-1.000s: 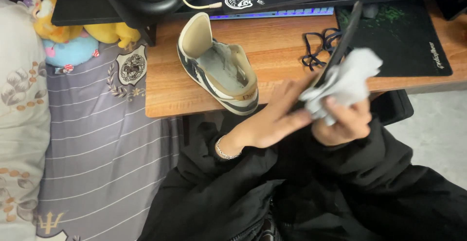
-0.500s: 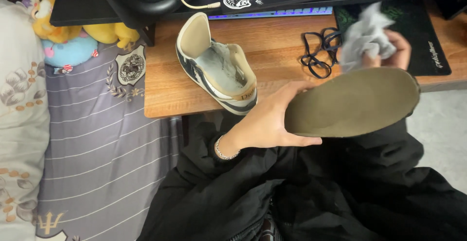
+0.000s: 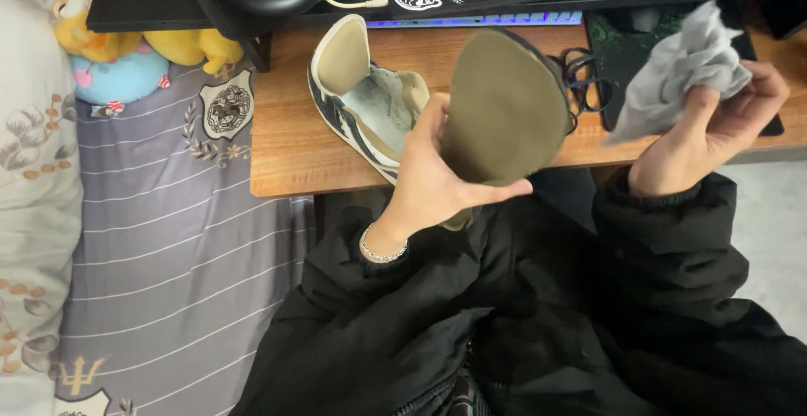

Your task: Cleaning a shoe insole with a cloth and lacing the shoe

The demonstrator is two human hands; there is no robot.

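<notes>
We hold the olive insole [image 3: 504, 105], already out of the sneaker [image 3: 361, 101] lying behind it on the tabletop [image 3: 286, 155], in our left hand's [image 3: 437, 181] closed grip, while our right hand [image 3: 714, 130], well right of the sneaker, clutches a crumpled grey cloth [image 3: 681, 67], wiping seemingly unfinished.

Single head-worn view, steeply downward, close over desk edge [image 3: 277, 182].

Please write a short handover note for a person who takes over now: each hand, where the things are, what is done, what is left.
Left hand: holds the olive-brown flat shoe insole upright above the lap, its underside toward the camera.
Right hand: grips the crumpled grey cloth, apart from the insole.
The white, tan and dark low sneaker lies on the wooden desk; black laces are beside it.
Done: insole is out of the sneaker, laces are off.
Left: I cannot tell how clean the insole is; it, and the laces, must probably go back in the sneaker.
</notes>
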